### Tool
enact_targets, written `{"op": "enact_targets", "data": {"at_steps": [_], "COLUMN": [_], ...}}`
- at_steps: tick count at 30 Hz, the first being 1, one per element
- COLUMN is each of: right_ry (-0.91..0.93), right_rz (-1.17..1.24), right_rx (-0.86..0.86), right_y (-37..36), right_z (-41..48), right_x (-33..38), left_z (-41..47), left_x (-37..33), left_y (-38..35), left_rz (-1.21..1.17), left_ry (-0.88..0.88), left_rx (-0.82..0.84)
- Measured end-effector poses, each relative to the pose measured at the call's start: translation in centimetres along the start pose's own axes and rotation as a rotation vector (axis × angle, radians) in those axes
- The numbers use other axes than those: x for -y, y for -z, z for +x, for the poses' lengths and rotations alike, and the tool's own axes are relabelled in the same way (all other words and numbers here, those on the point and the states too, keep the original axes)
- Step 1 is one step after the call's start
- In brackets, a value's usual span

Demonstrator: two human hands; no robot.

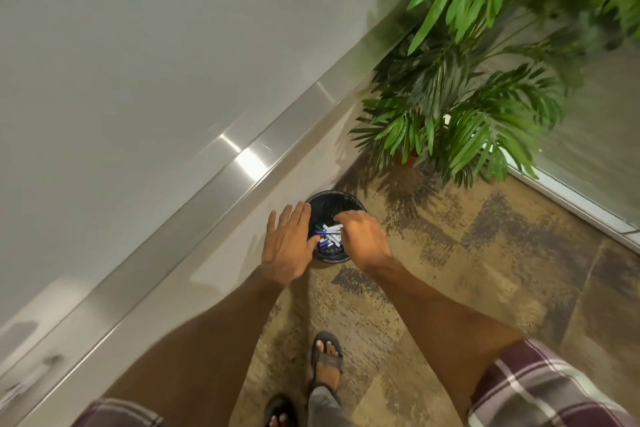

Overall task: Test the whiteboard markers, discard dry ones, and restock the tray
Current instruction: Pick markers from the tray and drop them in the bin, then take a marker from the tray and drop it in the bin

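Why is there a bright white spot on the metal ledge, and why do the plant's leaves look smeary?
Head view: the spot is glare, light bouncing off the shiny ledge; the plant has blurred upper leaves, sharper ones lower down; the markers in the bin look sharp.

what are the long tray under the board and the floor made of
The tray looks like brushed metal, likely aluminium: silvery with a bright glare streak. The floor looks like carpet: matte, mottled tan and brown, no shine.
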State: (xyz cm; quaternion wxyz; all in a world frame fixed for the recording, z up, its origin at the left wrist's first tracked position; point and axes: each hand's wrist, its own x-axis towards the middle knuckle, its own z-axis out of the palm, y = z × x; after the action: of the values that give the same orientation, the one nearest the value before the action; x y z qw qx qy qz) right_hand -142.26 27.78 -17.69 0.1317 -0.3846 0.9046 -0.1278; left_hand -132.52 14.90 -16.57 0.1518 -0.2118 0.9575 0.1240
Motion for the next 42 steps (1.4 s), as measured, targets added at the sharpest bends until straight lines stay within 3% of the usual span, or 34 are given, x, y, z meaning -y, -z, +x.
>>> {"op": "enact_targets", "data": {"at_steps": [18, 31, 42], "right_ry": [0.178, 0.311, 0.598], "right_rz": [-0.138, -0.151, -0.146], "right_rx": [-0.399, -0.247, -0.108], "right_y": [11.2, 11.8, 10.0], "right_z": [-13.1, -20.2, -25.0], "right_x": [13.5, 20.9, 28.5], "left_z": [-18.6, -30.3, -42.1], "left_x": [0.7, 5.6, 9.0], "left_y": [12.3, 11.9, 8.6], "left_rz": [0.035, 0.136, 0.105], "left_ry": [-0.059, 0.201, 0.470], "left_rx": [-0.279, -0.310, -0.405]}}
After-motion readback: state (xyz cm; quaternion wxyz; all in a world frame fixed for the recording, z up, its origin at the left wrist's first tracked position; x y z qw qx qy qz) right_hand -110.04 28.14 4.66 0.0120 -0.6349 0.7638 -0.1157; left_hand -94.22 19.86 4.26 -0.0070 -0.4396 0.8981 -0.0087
